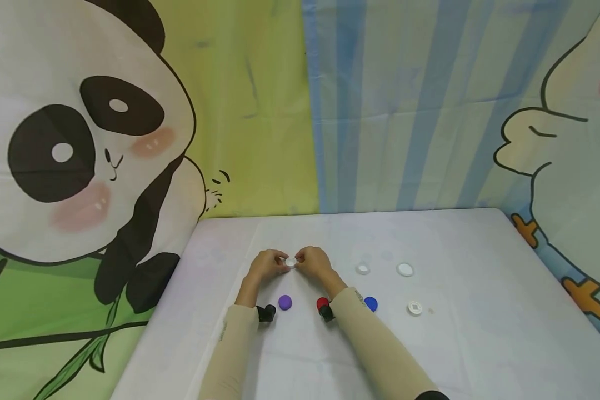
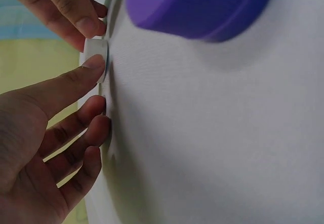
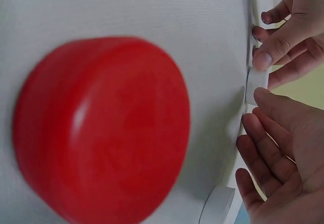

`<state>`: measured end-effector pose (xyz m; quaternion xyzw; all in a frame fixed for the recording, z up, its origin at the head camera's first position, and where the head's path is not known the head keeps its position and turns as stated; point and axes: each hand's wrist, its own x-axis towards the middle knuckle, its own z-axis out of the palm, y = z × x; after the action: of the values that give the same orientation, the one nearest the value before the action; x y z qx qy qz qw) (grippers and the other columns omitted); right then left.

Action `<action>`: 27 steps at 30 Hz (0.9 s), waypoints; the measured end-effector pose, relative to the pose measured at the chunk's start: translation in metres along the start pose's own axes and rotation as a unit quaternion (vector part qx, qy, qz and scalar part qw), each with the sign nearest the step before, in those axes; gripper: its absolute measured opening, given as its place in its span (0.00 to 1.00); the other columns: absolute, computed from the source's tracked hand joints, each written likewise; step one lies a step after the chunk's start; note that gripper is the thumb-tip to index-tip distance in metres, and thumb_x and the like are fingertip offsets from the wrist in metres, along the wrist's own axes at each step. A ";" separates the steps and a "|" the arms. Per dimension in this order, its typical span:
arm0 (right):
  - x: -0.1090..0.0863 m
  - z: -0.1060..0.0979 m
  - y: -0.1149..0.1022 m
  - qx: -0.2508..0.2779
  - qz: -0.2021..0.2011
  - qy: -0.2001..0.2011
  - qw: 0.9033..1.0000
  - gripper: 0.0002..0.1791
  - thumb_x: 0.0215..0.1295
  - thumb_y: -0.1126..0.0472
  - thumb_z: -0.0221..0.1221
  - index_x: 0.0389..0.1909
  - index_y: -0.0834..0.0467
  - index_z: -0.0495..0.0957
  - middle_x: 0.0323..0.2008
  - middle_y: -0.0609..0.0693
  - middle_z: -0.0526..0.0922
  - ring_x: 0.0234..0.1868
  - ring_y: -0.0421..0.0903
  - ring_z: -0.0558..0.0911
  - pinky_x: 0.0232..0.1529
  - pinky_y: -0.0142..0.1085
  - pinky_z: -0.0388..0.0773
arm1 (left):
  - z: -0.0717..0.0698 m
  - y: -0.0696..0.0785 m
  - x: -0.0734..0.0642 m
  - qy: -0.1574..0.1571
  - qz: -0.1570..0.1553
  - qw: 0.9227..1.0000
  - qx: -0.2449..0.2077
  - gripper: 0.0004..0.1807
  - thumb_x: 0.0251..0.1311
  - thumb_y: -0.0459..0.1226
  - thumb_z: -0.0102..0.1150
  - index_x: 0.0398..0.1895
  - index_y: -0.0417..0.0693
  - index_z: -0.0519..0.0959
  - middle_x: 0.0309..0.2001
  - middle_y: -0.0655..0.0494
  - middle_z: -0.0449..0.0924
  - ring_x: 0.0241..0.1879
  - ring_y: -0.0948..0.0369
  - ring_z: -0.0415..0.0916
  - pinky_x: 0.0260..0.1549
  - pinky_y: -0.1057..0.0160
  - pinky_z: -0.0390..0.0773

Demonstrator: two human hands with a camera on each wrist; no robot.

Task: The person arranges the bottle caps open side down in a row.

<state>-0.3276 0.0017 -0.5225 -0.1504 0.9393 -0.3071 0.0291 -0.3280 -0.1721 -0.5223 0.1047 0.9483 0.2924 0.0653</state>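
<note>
A small round white cap [image 1: 291,262] lies on the white table between both hands. My left hand [image 1: 267,264] pinches its left side, with the thumb on the rim [image 2: 96,62] and the other fingers loosely bent. From the opposite side my right hand [image 1: 314,261] holds the cap by thumb and fingertips. Nearer the camera sit a purple cap [image 1: 285,302] and a red cap [image 1: 322,303]. The right forearm partly covers a blue cap [image 1: 371,304].
Right of the hands lie a clear-white cap [image 1: 363,268], a flat white lid [image 1: 405,269] and a white cap with a square mark [image 1: 414,308]. Behind the table [image 1: 460,244] hang printed curtains [image 1: 260,111].
</note>
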 end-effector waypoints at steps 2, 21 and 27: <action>0.000 0.001 0.000 -0.005 0.005 0.006 1.000 0.11 0.49 0.59 0.66 0.36 0.56 0.82 0.27 0.44 0.81 0.30 0.40 0.76 0.34 0.34 0.71 | 0.002 0.000 -0.001 0.008 0.003 1.000 0.003 0.19 0.44 0.42 0.68 0.42 0.50 0.81 0.24 0.61 0.77 0.23 0.65 0.70 0.24 0.66 0.68; -0.016 -0.022 0.002 0.067 -0.052 0.004 0.996 0.13 0.51 0.57 0.64 0.37 0.58 0.81 0.32 0.49 0.81 0.35 0.45 0.77 0.37 0.36 0.72 | -0.011 0.022 -0.017 0.041 0.056 0.998 0.012 0.17 0.46 0.43 0.66 0.41 0.49 0.81 0.25 0.60 0.77 0.27 0.64 0.71 0.24 0.67 0.70; -0.030 -0.051 -0.006 0.108 -0.083 0.043 0.990 0.14 0.52 0.55 0.64 0.39 0.56 0.80 0.37 0.49 0.81 0.43 0.51 0.77 0.45 0.40 0.72 | -0.028 0.046 -0.029 0.092 0.109 0.990 0.007 0.17 0.49 0.43 0.64 0.44 0.50 0.80 0.27 0.62 0.77 0.27 0.65 0.73 0.25 0.68 0.72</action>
<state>-0.3049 0.0351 -0.4789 -0.2108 0.8851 -0.4144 -0.0208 -0.2980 -0.1573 -0.4712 0.1803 0.9353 0.2996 -0.0551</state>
